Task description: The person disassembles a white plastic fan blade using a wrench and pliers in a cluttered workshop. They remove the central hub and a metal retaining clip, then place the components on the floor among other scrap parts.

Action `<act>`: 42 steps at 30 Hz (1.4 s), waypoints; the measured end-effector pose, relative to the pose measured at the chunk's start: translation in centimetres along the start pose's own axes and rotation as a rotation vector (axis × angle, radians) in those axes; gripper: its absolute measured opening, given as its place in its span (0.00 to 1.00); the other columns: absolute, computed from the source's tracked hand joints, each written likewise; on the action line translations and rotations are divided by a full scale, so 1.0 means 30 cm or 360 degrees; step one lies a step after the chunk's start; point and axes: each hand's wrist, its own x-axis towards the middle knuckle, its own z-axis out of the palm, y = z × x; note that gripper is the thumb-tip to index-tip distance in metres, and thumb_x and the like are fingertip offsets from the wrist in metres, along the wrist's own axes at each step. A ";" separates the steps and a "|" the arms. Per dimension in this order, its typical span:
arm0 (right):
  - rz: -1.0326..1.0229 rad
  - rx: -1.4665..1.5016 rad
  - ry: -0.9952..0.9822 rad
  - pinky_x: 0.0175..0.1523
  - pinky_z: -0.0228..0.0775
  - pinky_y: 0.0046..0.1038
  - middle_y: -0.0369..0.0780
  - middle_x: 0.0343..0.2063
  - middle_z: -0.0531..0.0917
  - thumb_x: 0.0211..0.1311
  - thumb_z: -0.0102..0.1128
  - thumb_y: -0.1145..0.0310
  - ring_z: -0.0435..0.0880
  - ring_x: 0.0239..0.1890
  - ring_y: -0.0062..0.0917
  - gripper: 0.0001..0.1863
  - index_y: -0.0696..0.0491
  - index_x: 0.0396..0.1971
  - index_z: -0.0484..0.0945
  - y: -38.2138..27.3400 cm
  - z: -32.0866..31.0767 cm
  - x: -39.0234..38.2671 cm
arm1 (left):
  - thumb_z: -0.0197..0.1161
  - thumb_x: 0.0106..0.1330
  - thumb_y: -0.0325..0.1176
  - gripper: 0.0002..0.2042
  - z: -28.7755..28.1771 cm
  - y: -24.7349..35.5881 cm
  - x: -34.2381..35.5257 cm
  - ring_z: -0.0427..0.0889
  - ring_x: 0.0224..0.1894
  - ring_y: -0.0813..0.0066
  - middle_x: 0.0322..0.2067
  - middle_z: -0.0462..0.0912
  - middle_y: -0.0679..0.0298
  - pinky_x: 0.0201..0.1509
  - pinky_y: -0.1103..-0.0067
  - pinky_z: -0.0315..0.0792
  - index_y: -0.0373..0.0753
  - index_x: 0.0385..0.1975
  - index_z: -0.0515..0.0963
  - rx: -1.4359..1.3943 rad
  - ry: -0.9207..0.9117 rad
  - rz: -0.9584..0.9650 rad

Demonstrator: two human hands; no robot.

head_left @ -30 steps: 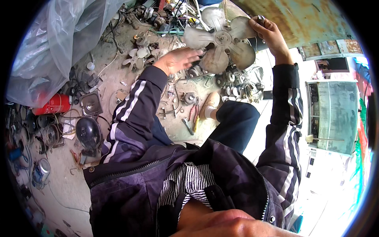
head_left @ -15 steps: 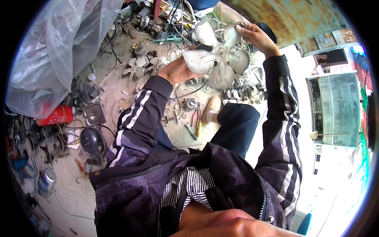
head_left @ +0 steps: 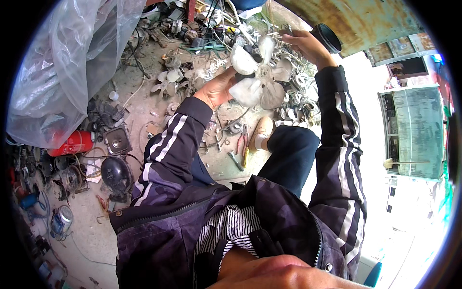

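Observation:
A dusty grey-white fan blade (head_left: 264,73) with several broad petals and a round hub is held up in front of me, tilted, above the littered floor. My left hand (head_left: 217,90) grips it at its left side, the fingertips hidden behind a petal. My right hand (head_left: 310,47) is just right of the top petal, fingers stretched out and apart from the blade. Beneath, near my shoe (head_left: 263,129), lie red-handled pliers (head_left: 241,139), a yellow-handled tool (head_left: 246,156) and a dark-handled tool (head_left: 236,161).
A smaller fan blade (head_left: 167,83) lies among motor parts on the left. Clear plastic sheeting (head_left: 62,62) hangs at far left, above a red fire extinguisher (head_left: 72,143). A black round bowl-shaped part (head_left: 116,174) is nearby. A rusty metal sheet (head_left: 356,21) stands upper right.
My right hand has let go of the upper petal, its fingers now straightened. The fan blade has turned and shifted slightly left, staying in my left hand.

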 end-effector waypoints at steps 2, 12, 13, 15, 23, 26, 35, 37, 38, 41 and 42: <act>-0.0038 0.0975 0.0222 0.32 0.66 0.16 0.37 0.37 0.80 0.68 0.45 0.75 0.72 0.26 0.15 0.13 0.65 0.48 0.71 0.109 0.027 0.018 | 0.67 0.57 0.49 0.32 0.006 0.021 -0.007 0.75 0.54 0.69 0.52 0.76 0.62 0.59 0.70 0.68 0.39 0.58 0.66 0.0003 0.0069 0.0025; 0.0873 0.3029 0.0438 0.37 0.79 0.24 0.44 0.33 0.78 0.66 0.45 0.79 0.80 0.31 0.27 0.10 0.68 0.45 0.68 0.681 0.397 0.014 | 0.59 0.64 0.47 0.26 -0.018 0.098 -0.023 0.73 0.55 0.69 0.54 0.74 0.62 0.60 0.71 0.67 0.39 0.57 0.67 -0.0102 0.0405 0.0230; 0.0860 0.3036 0.0419 0.35 0.78 0.23 0.44 0.33 0.78 0.67 0.43 0.79 0.80 0.30 0.25 0.10 0.67 0.43 0.68 0.646 0.403 0.019 | 0.59 0.64 0.48 0.25 -0.048 0.100 -0.032 0.73 0.55 0.68 0.53 0.74 0.63 0.60 0.69 0.67 0.40 0.57 0.68 -0.0134 0.0375 0.0244; 0.0793 0.2887 0.0260 0.26 0.75 0.17 0.39 0.31 0.80 0.70 0.41 0.72 0.79 0.25 0.18 0.11 0.62 0.43 0.72 0.613 0.411 0.015 | 0.58 0.64 0.46 0.25 -0.074 0.104 -0.033 0.74 0.54 0.66 0.54 0.73 0.61 0.59 0.68 0.68 0.38 0.56 0.67 -0.0244 0.0358 0.0272; -0.0030 0.2188 0.0536 0.24 0.51 0.15 0.29 0.22 0.64 0.71 0.40 0.64 0.58 0.20 0.12 0.19 0.62 0.52 0.70 0.298 0.338 -0.081 | 0.53 0.65 0.47 0.24 -0.056 0.097 -0.025 0.71 0.56 0.62 0.55 0.72 0.59 0.63 0.65 0.62 0.37 0.55 0.67 -0.0429 0.0388 0.0282; 0.0009 0.2541 0.0426 0.29 0.59 0.17 0.32 0.27 0.69 0.69 0.43 0.70 0.63 0.24 0.14 0.17 0.65 0.52 0.68 0.261 0.304 -0.039 | 0.52 0.65 0.47 0.24 -0.070 0.093 -0.009 0.69 0.57 0.61 0.56 0.70 0.59 0.65 0.64 0.59 0.38 0.55 0.67 -0.0473 0.0364 0.0282; -0.0225 0.1591 -0.0309 0.21 0.49 0.10 0.28 0.21 0.70 0.72 0.42 0.61 0.58 0.16 0.07 0.16 0.55 0.49 0.71 0.072 0.352 -0.192 | 0.55 0.56 0.33 0.27 -0.108 0.110 -0.027 0.70 0.57 0.56 0.54 0.72 0.54 0.65 0.63 0.58 0.33 0.57 0.64 -0.0327 0.0347 0.0077; -0.0153 0.1380 -0.0242 0.21 0.45 0.11 0.26 0.20 0.68 0.71 0.43 0.59 0.56 0.16 0.06 0.15 0.54 0.45 0.73 0.092 0.372 -0.215 | 0.57 0.55 0.30 0.27 -0.086 0.106 -0.023 0.71 0.57 0.58 0.53 0.73 0.52 0.65 0.64 0.59 0.30 0.56 0.64 -0.0272 0.0375 0.0025; -0.0119 0.1275 -0.0212 0.21 0.44 0.11 0.25 0.20 0.68 0.71 0.43 0.58 0.55 0.16 0.06 0.16 0.54 0.43 0.75 0.099 0.382 -0.223 | 0.57 0.55 0.29 0.26 -0.084 0.101 -0.017 0.71 0.56 0.59 0.53 0.73 0.53 0.64 0.65 0.60 0.31 0.56 0.64 -0.0216 0.0404 0.0051; -0.0063 0.1283 -0.0299 0.23 0.49 0.11 0.25 0.20 0.69 0.71 0.44 0.58 0.59 0.18 0.07 0.15 0.53 0.37 0.77 0.121 0.430 -0.213 | 0.62 0.58 0.29 0.23 -0.056 0.095 -0.020 0.74 0.53 0.66 0.50 0.76 0.59 0.61 0.69 0.65 0.34 0.54 0.67 -0.0032 0.0495 0.0099; -0.0062 0.1275 -0.0342 0.23 0.49 0.12 0.25 0.20 0.70 0.71 0.44 0.58 0.59 0.18 0.06 0.15 0.53 0.37 0.76 0.135 0.444 -0.206 | 0.63 0.58 0.30 0.23 -0.051 0.091 -0.016 0.75 0.52 0.68 0.49 0.76 0.60 0.59 0.70 0.67 0.35 0.53 0.69 0.0042 0.0585 0.0090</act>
